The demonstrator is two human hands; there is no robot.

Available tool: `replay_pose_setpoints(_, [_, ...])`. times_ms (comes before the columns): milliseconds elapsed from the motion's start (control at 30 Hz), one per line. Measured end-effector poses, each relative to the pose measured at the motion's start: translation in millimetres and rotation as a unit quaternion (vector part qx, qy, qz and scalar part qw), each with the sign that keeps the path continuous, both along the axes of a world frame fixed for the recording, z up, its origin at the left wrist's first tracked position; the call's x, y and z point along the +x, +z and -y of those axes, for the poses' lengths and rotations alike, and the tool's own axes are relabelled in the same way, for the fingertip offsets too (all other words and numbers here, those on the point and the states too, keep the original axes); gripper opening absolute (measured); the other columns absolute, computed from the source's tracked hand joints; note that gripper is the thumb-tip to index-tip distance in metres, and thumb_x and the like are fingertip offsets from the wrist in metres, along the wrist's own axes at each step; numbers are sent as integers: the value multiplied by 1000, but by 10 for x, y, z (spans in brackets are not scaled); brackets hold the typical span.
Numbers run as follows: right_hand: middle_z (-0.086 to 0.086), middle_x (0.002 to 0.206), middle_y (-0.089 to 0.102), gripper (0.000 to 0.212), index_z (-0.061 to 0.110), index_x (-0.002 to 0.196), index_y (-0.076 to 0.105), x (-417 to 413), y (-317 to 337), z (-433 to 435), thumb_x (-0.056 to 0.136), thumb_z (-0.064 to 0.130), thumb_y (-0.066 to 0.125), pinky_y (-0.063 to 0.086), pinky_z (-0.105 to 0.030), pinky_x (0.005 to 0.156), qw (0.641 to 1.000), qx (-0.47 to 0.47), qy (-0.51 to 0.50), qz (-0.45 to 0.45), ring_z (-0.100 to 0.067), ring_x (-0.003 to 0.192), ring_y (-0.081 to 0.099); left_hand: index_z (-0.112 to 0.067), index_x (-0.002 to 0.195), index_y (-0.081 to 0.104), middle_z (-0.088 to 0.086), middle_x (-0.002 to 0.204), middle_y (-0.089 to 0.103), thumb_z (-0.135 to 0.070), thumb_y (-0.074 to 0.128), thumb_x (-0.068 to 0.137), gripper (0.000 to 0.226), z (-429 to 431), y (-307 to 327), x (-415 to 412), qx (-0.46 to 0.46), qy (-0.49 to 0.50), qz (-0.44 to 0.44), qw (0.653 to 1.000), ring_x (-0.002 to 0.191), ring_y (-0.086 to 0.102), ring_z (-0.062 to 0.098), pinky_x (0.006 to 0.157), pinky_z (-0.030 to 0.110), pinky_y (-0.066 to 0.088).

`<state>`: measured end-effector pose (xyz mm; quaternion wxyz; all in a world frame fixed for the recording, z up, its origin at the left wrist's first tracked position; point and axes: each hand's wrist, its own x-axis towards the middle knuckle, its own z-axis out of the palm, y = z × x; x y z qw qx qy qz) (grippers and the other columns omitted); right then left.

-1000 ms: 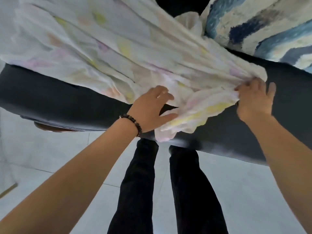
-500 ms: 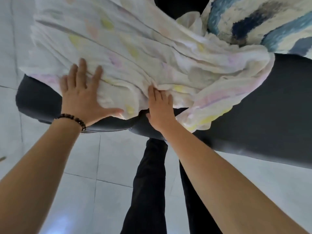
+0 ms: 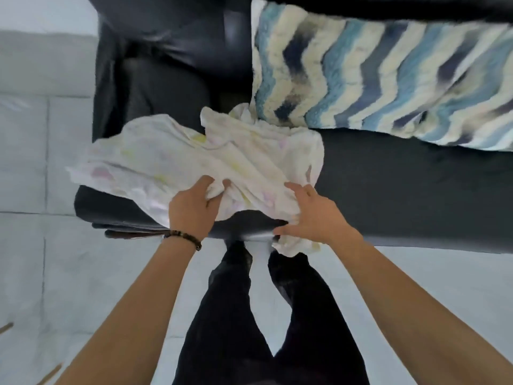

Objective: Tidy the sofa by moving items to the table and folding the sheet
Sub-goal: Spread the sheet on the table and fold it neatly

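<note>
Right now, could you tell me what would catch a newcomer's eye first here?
The crumpled pale sheet heaped at the front edge of the black sofa stands out, with the left hand gripping a fold and the right hand laid on its near edge. Behind it, to the right, a blue-and-cream zigzag cushion lies on the seat.

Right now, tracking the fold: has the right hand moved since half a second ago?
Yes: the right hand went rightward along the sofa, past the cushion's left edge.
</note>
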<state>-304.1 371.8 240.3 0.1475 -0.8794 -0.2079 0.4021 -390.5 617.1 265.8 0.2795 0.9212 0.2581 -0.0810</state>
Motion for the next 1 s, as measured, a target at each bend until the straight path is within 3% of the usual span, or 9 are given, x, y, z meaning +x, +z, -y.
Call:
replay_pose_setpoints(100, [-5, 129, 44, 61, 24, 142, 38, 143, 630, 438, 87, 25, 64, 43, -34, 68, 994, 14, -66, 90, -29, 100, 59, -18, 73, 49, -2, 48, 42, -43, 55, 95, 34, 211, 964, 321, 32, -46, 131, 990, 46, 44, 25, 47, 30, 33])
replay_pose_setpoints(300, [-9, 113, 58, 37, 14, 125, 57, 377, 1952, 998, 89, 7, 54, 39, -33, 74, 914, 116, -312, 233, -31, 97, 57, -9, 73, 61, 6, 54, 54, -33, 58, 95, 33, 385, 2621, 771, 89, -94, 327, 936, 51, 50, 27, 48, 36, 42])
replay_pose_setpoints(400, [-7, 103, 66, 32, 15, 123, 60, 417, 2591, 1174, 95, 8, 46, 42, -33, 72, 841, 154, -427, 295, -31, 95, 60, -4, 76, 62, 12, 62, 60, -34, 57, 97, 37, 355, 3218, 881, 71, -48, 410, 908, 57, 49, 24, 54, 35, 39])
replay_pose_setpoints(500, [2, 85, 57, 25, 11, 112, 60, 287, 3215, 1254, 103, 17, 38, 36, -32, 69, 760, 212, -508, 345, -26, 83, 54, -8, 75, 57, -7, 63, 56, -46, 54, 96, 43, 255, 3560, 893, -2, -39, 445, 895, 59, 47, 17, 58, 34, 40])
replay_pose_setpoints(667, [4, 70, 42, 31, 22, 70, 37, -452, 3774, 1079, 101, 28, 37, 33, -32, 63, 645, 300, -600, 366, -15, 65, 38, -15, 74, 53, -3, 62, 53, -48, 55, 94, 38, 360, 3625, 707, -64, -137, 361, 920, 58, 46, 15, 58, 32, 40])
replay_pose_setpoints(767, [7, 80, 54, 29, 25, 81, 52, -961, 3657, 967, 92, 52, 53, 37, -29, 62, 671, 238, -630, 310, -13, 73, 50, -21, 84, 57, -6, 72, 62, -55, 62, 85, 35, 540, 3355, 581, -50, -241, 240, 939, 68, 56, 15, 64, 34, 44])
replay_pose_setpoints(833, [13, 106, 57, 56, 33, 118, 57, -1386, 3506, 931, 75, 67, 68, 45, -25, 73, 728, 153, -617, 259, -9, 92, 55, -21, 93, 59, -6, 80, 64, -53, 63, 86, 33, 677, 3074, 459, -39, -324, 178, 928, 76, 59, 20, 66, 34, 44])
replay_pose_setpoints(900, [12, 117, 46, 87, 37, 139, 42, -1836, 3266, 937, 65, 63, 79, 46, -30, 87, 808, 31, -537, 241, -12, 103, 50, -18, 96, 61, -3, 79, 63, -44, 59, 92, 26, 812, 2836, 303, -41, -387, 171, 905, 78, 61, 26, 64, 33, 41])
replay_pose_setpoints(1000, [-2, 124, 44, 69, 31, 142, 42, -2556, 2903, 972, 81, 40, 73, 47, -35, 88, 838, -89, -504, 190, -28, 110, 55, -16, 96, 61, 0, 77, 62, -37, 56, 95, 21, 1020, 2636, 61, -72, -422, 187, 884, 77, 61, 29, 65, 35, 43])
